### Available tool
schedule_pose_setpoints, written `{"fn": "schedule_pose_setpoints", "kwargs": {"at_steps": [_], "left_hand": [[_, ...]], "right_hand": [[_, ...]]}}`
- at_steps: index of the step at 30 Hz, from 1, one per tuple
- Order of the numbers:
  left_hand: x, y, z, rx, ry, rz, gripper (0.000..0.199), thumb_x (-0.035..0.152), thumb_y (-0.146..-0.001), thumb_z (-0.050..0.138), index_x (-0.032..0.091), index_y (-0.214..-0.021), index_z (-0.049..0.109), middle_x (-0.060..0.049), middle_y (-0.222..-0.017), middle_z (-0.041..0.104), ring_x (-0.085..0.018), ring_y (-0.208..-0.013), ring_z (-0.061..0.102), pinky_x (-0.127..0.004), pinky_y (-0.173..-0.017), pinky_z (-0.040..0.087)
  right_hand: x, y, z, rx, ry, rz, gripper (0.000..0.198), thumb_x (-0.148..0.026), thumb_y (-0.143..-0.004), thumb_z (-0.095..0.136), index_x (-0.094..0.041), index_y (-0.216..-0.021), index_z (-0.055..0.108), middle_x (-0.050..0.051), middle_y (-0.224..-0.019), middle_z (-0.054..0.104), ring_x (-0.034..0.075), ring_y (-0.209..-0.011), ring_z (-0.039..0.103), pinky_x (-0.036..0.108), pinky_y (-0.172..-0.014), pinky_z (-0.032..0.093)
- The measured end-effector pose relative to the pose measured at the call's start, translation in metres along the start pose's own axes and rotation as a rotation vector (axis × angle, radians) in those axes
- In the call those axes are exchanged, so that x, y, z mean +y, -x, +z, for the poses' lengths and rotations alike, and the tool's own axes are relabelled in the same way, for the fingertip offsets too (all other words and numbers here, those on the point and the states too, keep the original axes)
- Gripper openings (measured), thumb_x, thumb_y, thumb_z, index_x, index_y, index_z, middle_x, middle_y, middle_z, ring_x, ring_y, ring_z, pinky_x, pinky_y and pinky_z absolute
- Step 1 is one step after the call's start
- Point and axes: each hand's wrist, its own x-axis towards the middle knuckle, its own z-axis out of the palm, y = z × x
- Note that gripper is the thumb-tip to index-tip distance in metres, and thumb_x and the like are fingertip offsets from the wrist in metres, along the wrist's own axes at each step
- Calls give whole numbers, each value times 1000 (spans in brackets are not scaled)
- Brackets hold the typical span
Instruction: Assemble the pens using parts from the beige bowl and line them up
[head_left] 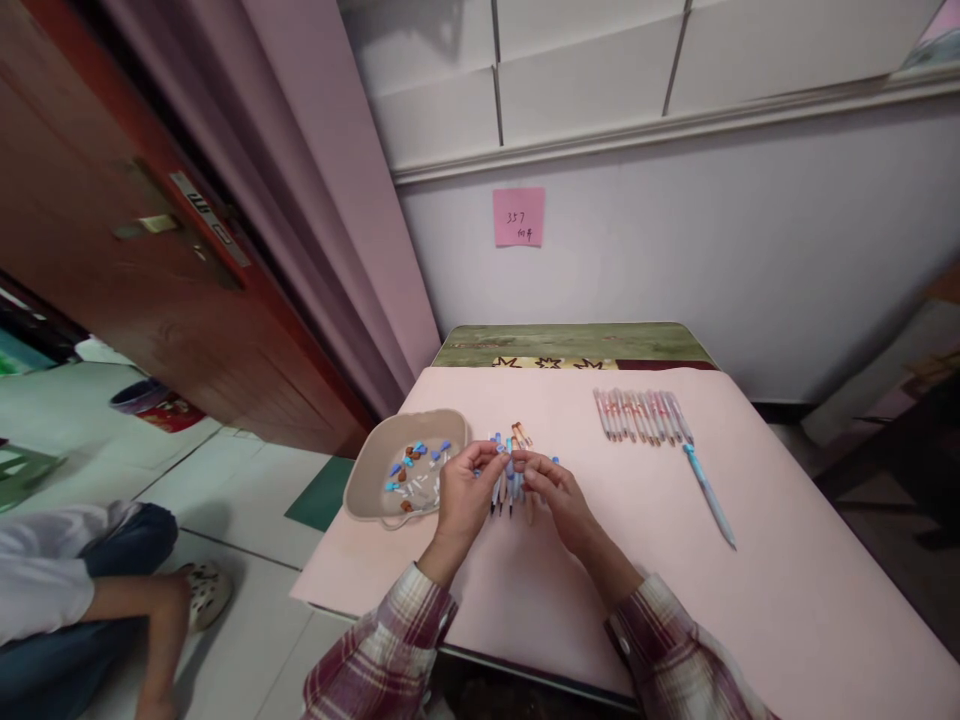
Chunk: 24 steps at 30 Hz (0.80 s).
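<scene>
- Slim pens (511, 492), some blue-toned, are laid roughly side by side mid-scene, several dark tips pointed near — partly hidden from view.
- Small brown pieces (519, 434) are set just beyond, farther off — exact shape cannot be told.

Soft, moderate indoor light, source out of frame; tabletop (787, 580) evenly lit, faint diffuse shadows below left hand (466, 490) and right hand (559, 495); right border falls dark; small glint on door handle (157, 222); wide-angle stretch toward edges, door (75, 150) soft; wall note (518, 217) legible; fine detail between hands unresolved.
</scene>
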Motion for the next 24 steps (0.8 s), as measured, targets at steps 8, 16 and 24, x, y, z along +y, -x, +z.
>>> {"fn": "schedule_pose_setpoints", "kwargs": {"at_steps": [8, 16, 24], "left_hand": [[2, 0, 2, 6, 20, -21, 19, 32, -72, 74, 17, -82, 68, -3, -74, 70, -15, -69, 64, -25, -67, 48], [2, -5, -18, 204, 138, -61, 30, 40, -76, 68, 18, -96, 63, -6, -85, 73, -17, -75, 67, -28, -72, 51], [4, 4, -10, 83, 247, -196, 37, 41, -74, 69, 14, -99, 62, -8, -89, 73, -18, -74, 68, -29, -69, 52]], "right_hand": [[5, -2, -1, 32, -2, 31, 25, -46, -80, 66, -22, -86, 72, 7, -111, 67, 24, -105, 57, 35, -88, 43], [8, -6, -11, 211, -85, 31, 26, -46, -79, 66, -21, -81, 71, 6, -95, 69, 17, -83, 59, 28, -69, 45], [9, -2, 1, 100, 46, 57, 25, -44, -74, 73, -21, -81, 69, 2, -77, 66, 14, -63, 55, 25, -55, 42]]}}
